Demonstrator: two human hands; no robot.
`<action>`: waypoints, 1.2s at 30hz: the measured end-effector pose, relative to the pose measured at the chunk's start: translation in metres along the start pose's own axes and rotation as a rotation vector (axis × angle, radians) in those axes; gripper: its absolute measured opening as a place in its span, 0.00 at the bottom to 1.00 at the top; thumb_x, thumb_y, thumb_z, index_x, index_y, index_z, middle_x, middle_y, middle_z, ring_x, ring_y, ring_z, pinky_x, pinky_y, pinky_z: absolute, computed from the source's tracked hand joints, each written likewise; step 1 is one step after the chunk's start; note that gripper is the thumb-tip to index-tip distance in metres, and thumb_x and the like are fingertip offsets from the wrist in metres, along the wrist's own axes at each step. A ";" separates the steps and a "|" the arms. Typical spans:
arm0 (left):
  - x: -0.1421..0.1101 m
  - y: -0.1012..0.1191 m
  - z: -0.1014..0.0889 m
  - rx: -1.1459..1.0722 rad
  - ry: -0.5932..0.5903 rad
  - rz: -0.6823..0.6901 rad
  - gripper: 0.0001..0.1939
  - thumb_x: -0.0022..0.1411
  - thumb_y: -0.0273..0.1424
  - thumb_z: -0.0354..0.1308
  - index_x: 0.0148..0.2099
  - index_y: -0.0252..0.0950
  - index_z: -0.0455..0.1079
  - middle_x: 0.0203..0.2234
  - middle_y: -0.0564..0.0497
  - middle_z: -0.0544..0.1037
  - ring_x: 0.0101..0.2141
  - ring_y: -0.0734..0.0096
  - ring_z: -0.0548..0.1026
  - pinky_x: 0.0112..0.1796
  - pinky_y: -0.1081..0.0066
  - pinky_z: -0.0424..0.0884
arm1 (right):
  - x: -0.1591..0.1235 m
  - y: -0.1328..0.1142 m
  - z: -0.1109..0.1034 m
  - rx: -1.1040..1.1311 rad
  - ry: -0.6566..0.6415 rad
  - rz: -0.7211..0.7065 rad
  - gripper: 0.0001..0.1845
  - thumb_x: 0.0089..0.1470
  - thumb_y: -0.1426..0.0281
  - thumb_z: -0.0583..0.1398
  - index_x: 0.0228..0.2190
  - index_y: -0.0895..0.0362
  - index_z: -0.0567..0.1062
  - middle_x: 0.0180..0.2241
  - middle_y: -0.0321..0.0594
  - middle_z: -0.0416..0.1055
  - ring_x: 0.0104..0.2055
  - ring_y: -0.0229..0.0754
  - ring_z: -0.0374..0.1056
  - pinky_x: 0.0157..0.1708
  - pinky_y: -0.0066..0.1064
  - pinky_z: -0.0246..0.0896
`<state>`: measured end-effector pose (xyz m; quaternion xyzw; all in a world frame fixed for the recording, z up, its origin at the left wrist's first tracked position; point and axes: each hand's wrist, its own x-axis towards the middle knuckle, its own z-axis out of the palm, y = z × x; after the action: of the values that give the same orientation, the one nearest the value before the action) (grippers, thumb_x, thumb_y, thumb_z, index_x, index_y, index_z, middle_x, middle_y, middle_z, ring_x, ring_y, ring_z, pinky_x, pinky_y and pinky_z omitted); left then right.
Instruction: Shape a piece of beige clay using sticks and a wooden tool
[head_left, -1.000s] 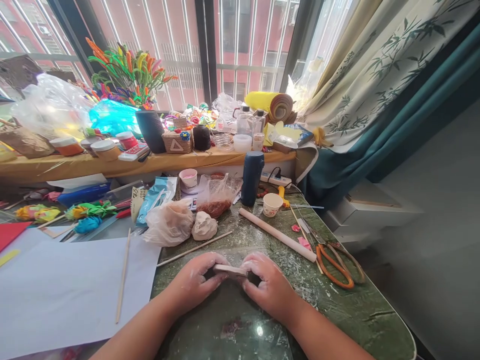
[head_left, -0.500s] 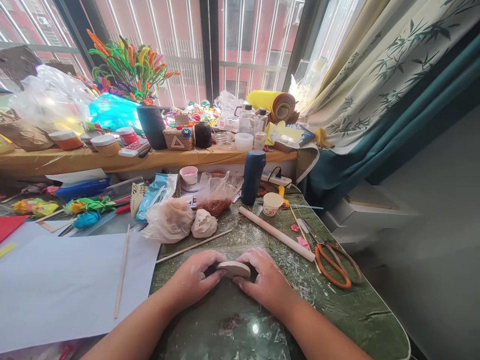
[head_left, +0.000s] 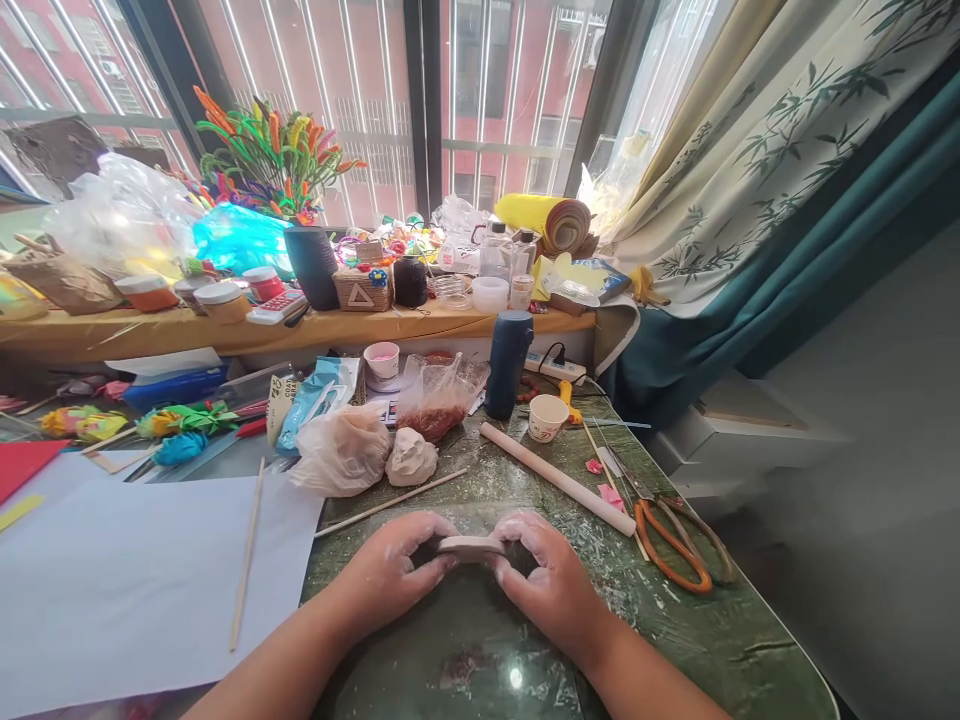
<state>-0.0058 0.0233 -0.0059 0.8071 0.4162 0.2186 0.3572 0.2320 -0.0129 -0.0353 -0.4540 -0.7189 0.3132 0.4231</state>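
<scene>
A flat, rounded piece of grey-white clay [head_left: 472, 546] is held edge-on above the green table. My left hand [head_left: 409, 560] pinches its left end between thumb and fingers. At its right end, my right hand [head_left: 536, 560] grips it the same way. White residue coats the fingers of both hands. Beyond them lie a lump of pale clay [head_left: 411, 457] and a thin wooden stick [head_left: 394, 502]. To the right rests a pale rolling pin [head_left: 559, 478], set at a slant.
Orange-handled scissors [head_left: 675, 545] lie near the table's right edge. A paper cup [head_left: 547, 417] and a dark blue cylinder [head_left: 508, 365] stand behind the rolling pin. Plastic bags [head_left: 343, 450] sit at the back. White paper [head_left: 150, 570] covers the left side, with another stick [head_left: 247, 555] on it.
The clay piece has tipped from showing some of its flat face to nearly edge-on. Both hands stay on it, with the right fingers shifted a little. The whole view has moved slightly.
</scene>
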 end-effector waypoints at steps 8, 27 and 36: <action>-0.001 0.000 -0.001 0.021 0.015 -0.021 0.07 0.62 0.30 0.58 0.41 0.39 0.76 0.37 0.49 0.82 0.37 0.62 0.77 0.40 0.68 0.71 | 0.005 0.005 0.007 -0.162 -0.117 0.034 0.02 0.61 0.67 0.63 0.34 0.51 0.76 0.34 0.36 0.74 0.39 0.45 0.70 0.40 0.34 0.63; 0.001 -0.005 -0.002 -0.027 -0.010 0.043 0.10 0.61 0.24 0.58 0.44 0.40 0.76 0.40 0.51 0.81 0.41 0.64 0.78 0.44 0.69 0.71 | 0.002 0.001 0.000 -0.093 -0.094 0.029 0.02 0.62 0.71 0.61 0.35 0.52 0.74 0.35 0.36 0.73 0.40 0.44 0.69 0.44 0.35 0.62; 0.000 -0.007 -0.002 -0.028 0.019 0.046 0.10 0.63 0.26 0.60 0.46 0.40 0.76 0.41 0.51 0.81 0.41 0.64 0.78 0.44 0.69 0.71 | 0.002 0.005 0.003 -0.090 -0.119 0.069 0.04 0.62 0.68 0.63 0.40 0.51 0.76 0.39 0.39 0.75 0.43 0.47 0.70 0.46 0.37 0.62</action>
<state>-0.0106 0.0266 -0.0095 0.8095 0.3976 0.2400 0.3593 0.2303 -0.0095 -0.0401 -0.4776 -0.7400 0.3214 0.3478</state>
